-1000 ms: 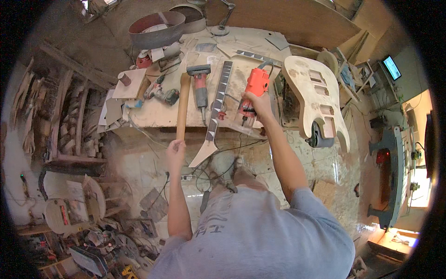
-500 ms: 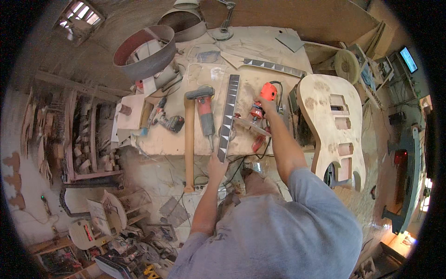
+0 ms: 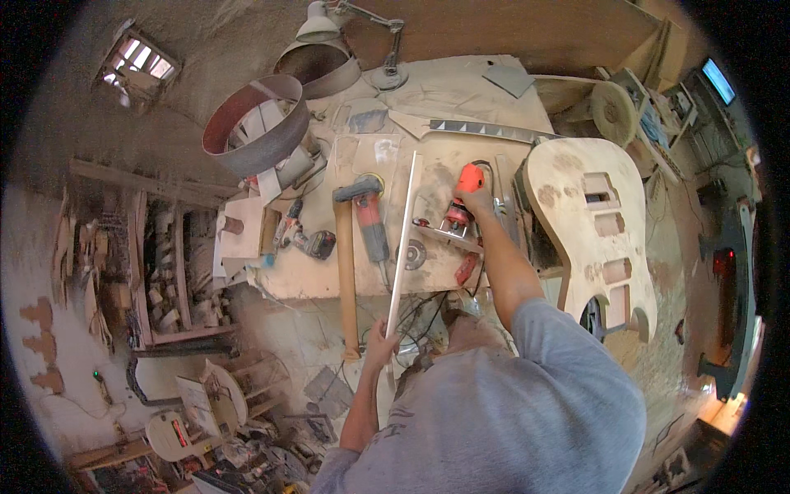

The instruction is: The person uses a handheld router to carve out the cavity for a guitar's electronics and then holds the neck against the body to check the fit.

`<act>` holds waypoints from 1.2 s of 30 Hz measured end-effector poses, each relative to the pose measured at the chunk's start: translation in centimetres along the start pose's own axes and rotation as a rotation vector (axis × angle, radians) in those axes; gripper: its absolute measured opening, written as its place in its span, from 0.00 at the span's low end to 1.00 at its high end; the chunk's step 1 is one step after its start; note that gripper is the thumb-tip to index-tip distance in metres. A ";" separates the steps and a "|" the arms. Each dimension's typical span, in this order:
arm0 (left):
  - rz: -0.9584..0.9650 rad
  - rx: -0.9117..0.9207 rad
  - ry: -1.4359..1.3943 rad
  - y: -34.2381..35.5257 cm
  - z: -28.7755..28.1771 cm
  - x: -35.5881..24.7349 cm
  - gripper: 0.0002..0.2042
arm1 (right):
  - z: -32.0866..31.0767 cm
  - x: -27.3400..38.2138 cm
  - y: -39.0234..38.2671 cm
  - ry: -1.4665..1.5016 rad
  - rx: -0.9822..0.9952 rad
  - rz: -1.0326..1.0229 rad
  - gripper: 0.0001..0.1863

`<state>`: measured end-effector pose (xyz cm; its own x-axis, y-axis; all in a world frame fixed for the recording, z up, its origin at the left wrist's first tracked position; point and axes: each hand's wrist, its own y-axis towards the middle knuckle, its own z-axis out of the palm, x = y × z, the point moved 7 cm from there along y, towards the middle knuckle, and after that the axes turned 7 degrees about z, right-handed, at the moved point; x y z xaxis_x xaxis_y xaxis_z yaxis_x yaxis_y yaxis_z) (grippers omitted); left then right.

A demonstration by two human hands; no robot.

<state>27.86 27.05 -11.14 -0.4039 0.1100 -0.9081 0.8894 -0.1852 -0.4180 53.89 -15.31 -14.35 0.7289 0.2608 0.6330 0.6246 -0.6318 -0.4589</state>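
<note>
In the head view, which is the only view here, the left hand (image 3: 380, 344) has its fingers curled around a long thin piece (image 3: 405, 239), near the end that is closest to the person; how much of the piece continues below the hand, I cannot tell surely. This piece shows its narrow pale edge to the camera, and its long axis goes from the hand away from the person, leaning slightly to the right, so that the far part is over the workbench (image 3: 304, 276). The right hand (image 3: 476, 202) is wrapped around the body of an orange-red router (image 3: 470, 179), with no visible gap between palm and tool. The router is to the right of the long thin piece, beside its farther half, and its base is near the piece but apart from it. Whether this base touches the bench, I cannot tell. Thus the left hand is the one on the piece, while the right is across from its middle. To the left of the piece lies a grey-and-red power tool (image 3: 372, 226), and to the right of the router is a pale guitar body (image 3: 568, 181).
</note>
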 end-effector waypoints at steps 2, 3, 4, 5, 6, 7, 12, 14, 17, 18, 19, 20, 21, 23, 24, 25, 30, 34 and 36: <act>0.029 0.040 -0.084 -2.0 -0.3 -0.3 0.22 | -2.3 1.2 -2.0 -0.053 -0.065 -0.080 0.35; 0.037 0.074 -0.112 -2.6 -0.1 -0.9 0.22 | -3.7 1.7 -2.9 -0.077 -0.108 -0.118 0.35; 0.040 0.077 -0.143 -3.9 -0.6 -1.2 0.23 | -4.7 4.3 -7.0 -0.047 -0.117 -0.232 0.31; 0.050 0.117 -0.166 -4.4 -0.6 -2.0 0.24 | -5.1 4.8 -9.0 0.101 -0.020 -0.310 0.31; 0.068 0.138 -0.158 -4.8 -0.8 -2.5 0.27 | -5.3 5.3 -11.2 0.246 0.079 -0.394 0.31; 0.066 0.197 -0.151 -5.4 -1.0 -2.8 0.28 | -3.8 5.5 -14.6 0.530 0.350 -0.290 0.32; 0.046 0.639 -0.215 -6.8 0.3 -7.0 0.37 | -8.3 8.5 -34.7 1.288 1.098 -0.316 0.36; 0.020 0.826 -0.132 -5.8 1.6 -7.2 0.39 | -11.5 7.7 -37.4 1.300 1.022 -0.411 0.34; -0.010 1.038 -0.128 -4.9 5.6 -6.5 0.40 | -15.7 5.4 -39.8 1.191 0.789 -0.526 0.32; -0.018 1.096 -0.140 -5.0 7.3 -7.2 0.41 | -17.1 4.4 -40.5 1.166 0.705 -0.562 0.31; -0.024 1.138 -0.099 -5.1 9.3 -7.7 0.40 | -18.8 3.5 -41.2 1.139 0.619 -0.597 0.30; -0.044 1.177 -0.055 -6.2 11.6 -8.7 0.40 | -20.9 2.4 -42.3 1.162 0.502 -0.567 0.27; -0.061 1.209 -0.002 -7.1 13.5 -9.3 0.39 | -22.2 1.5 -42.8 1.158 0.477 -0.595 0.26; -0.045 1.238 0.026 -7.6 16.8 -8.4 0.37 | -24.9 -0.9 -43.8 1.146 0.433 -0.643 0.25; -0.004 1.257 0.038 -7.3 18.6 -7.7 0.37 | -26.2 -2.0 -44.1 1.141 0.375 -0.661 0.25; 0.039 1.274 0.047 -7.1 20.2 -7.0 0.36 | -27.5 -3.0 -44.4 1.133 0.320 -0.679 0.24; 0.232 1.099 0.282 -8.7 26.8 -8.4 0.28 | -34.3 -9.5 -45.0 1.105 0.083 -0.650 0.21; 0.772 0.674 0.250 -13.4 31.2 -21.4 0.25 | -38.8 -14.5 -44.1 0.952 -0.059 -0.562 0.18; 1.335 0.447 0.300 -20.8 35.7 -30.6 0.28 | -41.5 -17.4 -44.0 0.939 -0.133 -0.536 0.15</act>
<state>14.09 -7.38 24.52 0.7716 -0.1999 -0.6038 0.3967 -0.5908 0.7026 2.05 -22.36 20.72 -0.1694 -0.1005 0.9804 0.7208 -0.6911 0.0537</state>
